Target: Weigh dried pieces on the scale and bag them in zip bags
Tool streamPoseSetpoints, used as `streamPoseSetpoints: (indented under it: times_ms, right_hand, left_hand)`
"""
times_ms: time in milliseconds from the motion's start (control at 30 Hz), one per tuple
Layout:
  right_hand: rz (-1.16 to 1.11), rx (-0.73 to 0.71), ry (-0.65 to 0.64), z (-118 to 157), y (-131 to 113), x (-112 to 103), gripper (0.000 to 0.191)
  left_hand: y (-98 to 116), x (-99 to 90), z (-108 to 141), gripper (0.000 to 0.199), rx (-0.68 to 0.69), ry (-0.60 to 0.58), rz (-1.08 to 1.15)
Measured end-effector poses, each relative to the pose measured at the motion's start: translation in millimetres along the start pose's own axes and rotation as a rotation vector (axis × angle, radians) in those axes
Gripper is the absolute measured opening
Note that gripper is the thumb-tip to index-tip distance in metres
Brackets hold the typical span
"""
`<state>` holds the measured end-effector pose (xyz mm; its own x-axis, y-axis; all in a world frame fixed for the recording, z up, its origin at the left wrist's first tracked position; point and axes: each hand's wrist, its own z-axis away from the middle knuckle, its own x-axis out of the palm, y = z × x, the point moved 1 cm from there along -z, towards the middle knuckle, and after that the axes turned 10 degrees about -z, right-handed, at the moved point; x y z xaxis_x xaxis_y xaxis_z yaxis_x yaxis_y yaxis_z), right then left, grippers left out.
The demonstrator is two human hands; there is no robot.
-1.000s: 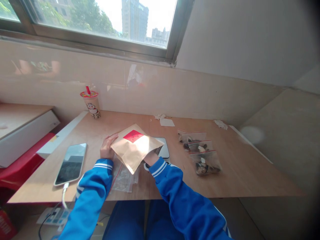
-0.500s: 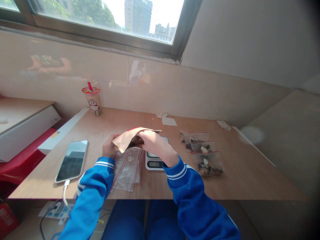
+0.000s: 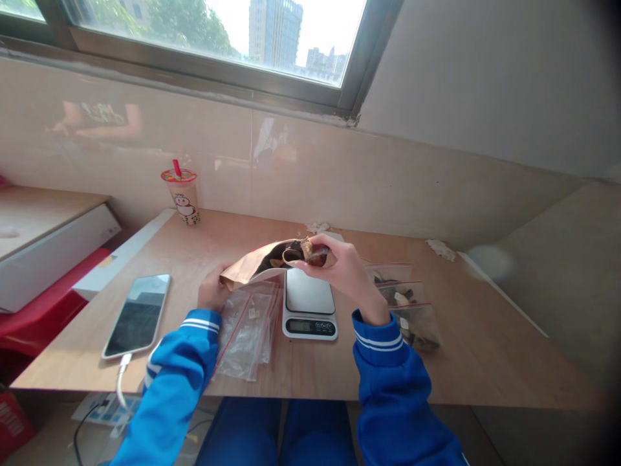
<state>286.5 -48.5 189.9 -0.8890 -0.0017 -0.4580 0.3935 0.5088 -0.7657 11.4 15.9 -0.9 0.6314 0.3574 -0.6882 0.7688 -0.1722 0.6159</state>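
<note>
My left hand (image 3: 212,289) grips the left end of an open brown paper bag (image 3: 247,264), which is tilted with its mouth toward the right. Dark dried pieces show inside the bag. At its mouth, my right hand (image 3: 339,265) is closed on a bunch of brown dried pieces (image 3: 313,252). Below that hand stands a white kitchen scale (image 3: 309,294) with a bare plate; its display is too small to read. Flat clear zip bags (image 3: 242,336) lie left of the scale, under the paper bag.
Several filled zip bags (image 3: 420,327) lie on the table (image 3: 485,349) at right. A phone (image 3: 138,316) with a cable lies at left, and a drink cup (image 3: 184,197) stands behind it. Crumpled tissue (image 3: 441,250) is near the wall.
My right hand has come out of the paper bag toward the right, holding dried pieces. The bag's mouth now shows wider, and the scale plate is uncovered.
</note>
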Motion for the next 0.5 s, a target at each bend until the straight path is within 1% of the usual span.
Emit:
streamPoseSetpoints:
  times_ms: [100, 167, 200, 233, 333, 400, 500]
  right_hand:
    - [-0.125, 0.055, 0.205, 16.1, 20.5, -7.6, 0.033]
    - [-0.17, 0.111, 0.358, 32.0, 41.9, -7.0, 0.034]
    - [-0.167, 0.138, 0.406, 40.3, 53.8, -4.4, 0.034]
    - [-0.149, 0.162, 0.418, 47.8, 66.0, -0.4, 0.034]
    - [0.007, 0.183, 0.346, 63.5, 99.0, 17.2, 0.033]
    - [0.186, 0.129, 0.295, 67.7, 115.2, 29.3, 0.029]
    - [0.435, 0.033, 0.192, 68.6, 130.4, 43.4, 0.024]
  left_hand:
    - [-2.7, 1.5, -0.5, 0.035, -0.029, 0.008, -0.076]
    - [-5.6, 2.3, -1.4, 0.035, -0.084, 0.007, -0.124]
    - [-7.5, 2.9, -1.9, 0.035, -0.111, 0.001, -0.144]
    - [-9.6, 3.6, -2.6, 0.035, -0.133, -0.005, -0.16]
    - [-16.0, 5.8, -4.3, 0.037, -0.16, 0.009, -0.187]
    - [-19.1, 7.1, -5.1, 0.038, -0.155, 0.034, -0.192]
    - [-21.1, 8.5, -5.6, 0.035, -0.166, 0.049, -0.198]
